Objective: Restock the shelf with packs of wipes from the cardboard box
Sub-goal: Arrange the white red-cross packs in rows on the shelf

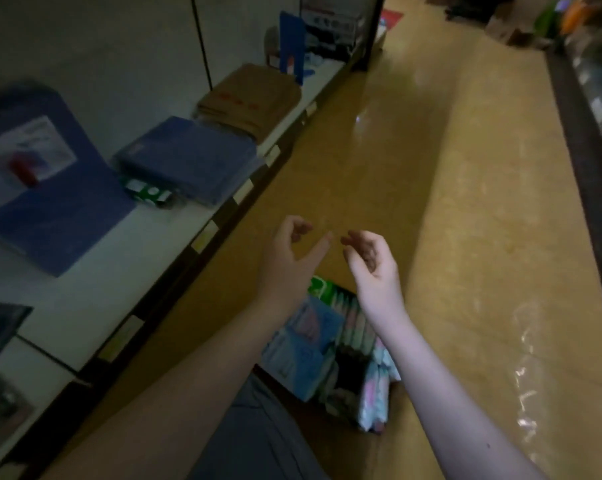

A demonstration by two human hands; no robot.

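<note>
A cardboard box (327, 415) sits on the floor below my arms, filled with several packs of wipes (313, 327) in pale blue, pink and green. My left hand (289, 252) and my right hand (370, 259) hover side by side above the floor, just beyond the box, fingers loosely curled and holding nothing. The white low shelf (85, 282) runs along the left. A green and white pack (147, 194) lies on it, tucked under the corner of a blue stack.
On the shelf lie large blue folders (50, 216), a stack of blue packets (192, 157), brown folded items (251, 98) and an upright blue divider (292, 43). Price labels line the shelf edge. Yellow-brown floor (448, 202) stretches ahead; another display edge runs along the far right.
</note>
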